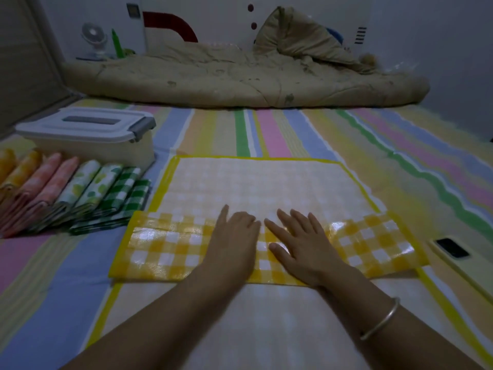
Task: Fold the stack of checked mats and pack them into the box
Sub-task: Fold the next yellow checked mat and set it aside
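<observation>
Left hand point(234, 236) & right hand point(301, 241) lie flat, fingers straight, pressing the folded strip of the yellow-white checked plastic mat point(261, 182) at frame centre. White lidded plastic box point(88, 134) upper left, w/ row of folded mats point(66, 193) just below. Black phone point(452, 247) at right, beige quilt point(240, 76) at top.

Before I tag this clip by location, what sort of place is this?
Likely a bedroom: a rumpled beige quilt at the far end, a striped sheet spread beneath, a small fan by the wall.

Folded mats point(80, 193) crowding the box point(88, 134) front
</observation>
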The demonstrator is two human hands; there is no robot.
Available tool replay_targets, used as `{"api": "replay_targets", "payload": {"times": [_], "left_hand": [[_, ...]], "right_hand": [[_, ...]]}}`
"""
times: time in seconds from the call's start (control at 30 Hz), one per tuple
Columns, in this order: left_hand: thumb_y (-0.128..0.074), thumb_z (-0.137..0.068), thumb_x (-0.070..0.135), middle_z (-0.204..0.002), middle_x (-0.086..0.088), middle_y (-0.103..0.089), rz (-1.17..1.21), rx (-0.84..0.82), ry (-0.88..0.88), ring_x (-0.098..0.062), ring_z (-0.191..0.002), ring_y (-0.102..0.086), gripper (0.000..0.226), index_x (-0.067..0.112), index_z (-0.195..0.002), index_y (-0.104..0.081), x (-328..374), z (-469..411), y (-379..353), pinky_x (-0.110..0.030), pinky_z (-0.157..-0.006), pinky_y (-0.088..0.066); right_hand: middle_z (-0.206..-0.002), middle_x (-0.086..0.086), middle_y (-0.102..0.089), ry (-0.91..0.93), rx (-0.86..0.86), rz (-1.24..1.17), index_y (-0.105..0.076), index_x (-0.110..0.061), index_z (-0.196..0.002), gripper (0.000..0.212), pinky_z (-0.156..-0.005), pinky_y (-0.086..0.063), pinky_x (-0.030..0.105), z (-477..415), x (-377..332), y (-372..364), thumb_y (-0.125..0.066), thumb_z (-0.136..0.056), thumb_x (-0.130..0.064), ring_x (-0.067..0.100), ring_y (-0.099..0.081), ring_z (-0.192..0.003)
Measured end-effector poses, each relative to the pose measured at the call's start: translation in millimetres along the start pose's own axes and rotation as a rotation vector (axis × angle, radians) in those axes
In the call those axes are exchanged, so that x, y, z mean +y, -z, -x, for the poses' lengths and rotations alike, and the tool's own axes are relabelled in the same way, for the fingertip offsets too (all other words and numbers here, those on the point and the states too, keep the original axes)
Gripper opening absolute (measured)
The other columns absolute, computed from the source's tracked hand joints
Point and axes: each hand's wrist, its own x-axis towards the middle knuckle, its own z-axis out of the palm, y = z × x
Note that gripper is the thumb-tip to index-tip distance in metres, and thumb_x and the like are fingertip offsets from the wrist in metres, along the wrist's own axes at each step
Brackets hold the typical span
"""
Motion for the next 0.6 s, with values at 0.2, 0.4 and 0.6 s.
{"api": "replay_targets", "payload": {"times": [0.2,0.4,0.6], "left_hand": [[0.013,-0.081,0.042,-0.164,-0.002,0.006,0.102,-0.1,-0.029,-0.013,-0.15,0.011,0.081,0.013,-0.156,0.0,11.1,18.7,-28.1,-0.045,-0.121,0.006],[-0.014,-0.093,0.039,-0.158,-0.008,-0.026,0.133,-0.015,-0.025,-0.02,-0.148,-0.02,0.068,0.007,-0.15,-0.032,10.3,19.8,-41.7,-0.05,-0.12,-0.016],[0.009,-0.082,0.045,-0.163,0.002,-0.001,0.159,-0.085,-0.184,-0.01,-0.15,0.004,0.082,0.016,-0.156,-0.008,-15.3,21.8,-28.2,-0.036,-0.121,0.007]], "right_hand": [[-0.162,-0.012,0.003,0.015,-0.004,-0.028,-0.004,-0.041,-0.153,0.081,-0.119,0.008,0.045,-3.8,3.1,3.7,0.005,-0.08,-0.074,0.013,0.011,-0.149],[-0.156,-0.002,-0.031,0.01,0.055,0.119,-0.036,-0.018,-0.149,0.067,-0.113,-0.006,0.05,10.8,-25.6,0.3,-0.013,-0.092,-0.045,0.022,-0.021,-0.147],[-0.157,-0.003,-0.029,-0.009,0.079,0.074,-0.032,-0.016,-0.151,0.064,-0.112,-0.008,0.047,18.0,-25.6,-17.2,-0.01,-0.098,-0.046,0.022,-0.024,-0.146]]}}
